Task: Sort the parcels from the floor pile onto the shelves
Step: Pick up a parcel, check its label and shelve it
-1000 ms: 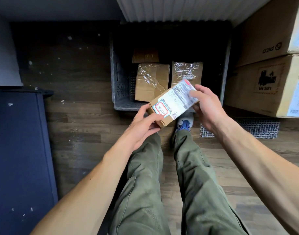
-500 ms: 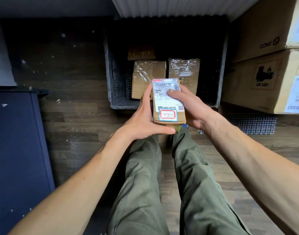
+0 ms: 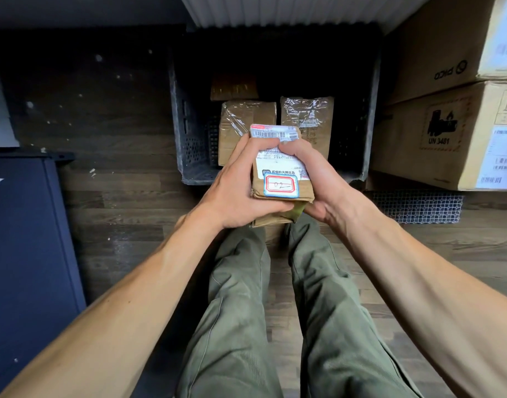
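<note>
Both hands, left hand [image 3: 235, 193] and right hand [image 3: 318, 179], pinch the small brown cardboard parcel [image 3: 278, 182]; keep thumbs off the red-framed sticker [image 3: 280, 185] to read it.

Parcel storeroom: stacked shipping cartons [image 3: 453, 110], grey crate [image 3: 189, 156] of taped parcels [image 3: 246, 124], worn plank floor [image 3: 117, 196].
</note>
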Tool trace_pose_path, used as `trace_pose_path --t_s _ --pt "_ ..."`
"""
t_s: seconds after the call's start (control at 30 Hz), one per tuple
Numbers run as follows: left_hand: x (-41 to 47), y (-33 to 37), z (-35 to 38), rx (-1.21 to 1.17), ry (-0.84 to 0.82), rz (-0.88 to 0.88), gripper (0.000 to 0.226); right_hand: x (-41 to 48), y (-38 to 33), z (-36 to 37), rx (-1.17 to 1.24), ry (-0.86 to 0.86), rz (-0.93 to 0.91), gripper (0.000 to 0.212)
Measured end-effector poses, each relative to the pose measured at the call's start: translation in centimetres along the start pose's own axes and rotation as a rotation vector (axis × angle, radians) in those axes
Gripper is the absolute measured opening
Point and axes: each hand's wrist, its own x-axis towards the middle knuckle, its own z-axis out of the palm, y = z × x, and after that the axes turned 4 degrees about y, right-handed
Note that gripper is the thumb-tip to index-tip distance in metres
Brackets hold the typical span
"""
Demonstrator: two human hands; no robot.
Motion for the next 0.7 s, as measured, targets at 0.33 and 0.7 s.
trace_pose_path --t_s 0.33,0.7 --pt "-0.1 -1.5 -0.1 -0.144 -0.073 -0.251 0.117 1.2 -0.3 -0.5 -0.243 0.058 0.059 0.062" --pt "1.5 -1.0 -0.8 -0.674 0.078 -0.774 0.073 -0.8 1.3 -1.1 -0.266 -0.077 -0.033 0.026"
